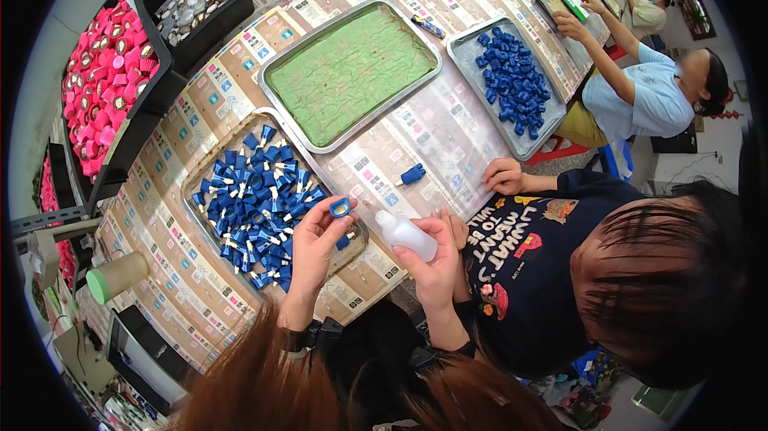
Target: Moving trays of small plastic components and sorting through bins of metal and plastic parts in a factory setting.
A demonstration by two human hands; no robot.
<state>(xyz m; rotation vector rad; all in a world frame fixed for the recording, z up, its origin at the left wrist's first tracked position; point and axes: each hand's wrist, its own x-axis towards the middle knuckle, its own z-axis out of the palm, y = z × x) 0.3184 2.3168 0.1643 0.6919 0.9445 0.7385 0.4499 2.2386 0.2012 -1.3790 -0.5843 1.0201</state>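
Between the fingertips of my left hand [314, 240] is a small blue cup-shaped piece [340, 208], its pale inside facing up. My right hand [433, 265] is wrapped round a white squeeze bottle [409, 239]; its thin nozzle points toward the blue piece, a short gap apart. Beside and under my left hand lies a metal tray [186, 191] heaped with blue pieces [252, 203], many with cream-coloured ends. Beyond the bottle, a single blue piece [412, 174] with a pale tip rests on the table.
A green-lined tray [352, 71] lies ahead; right of it, another tray [462, 53] holds blue pieces. Far left are bins of pink pieces [108, 79] and silvery discs [196, 3]. Close at right, a person in a dark shirt [520, 259] leans on the table edge; others work farther back.
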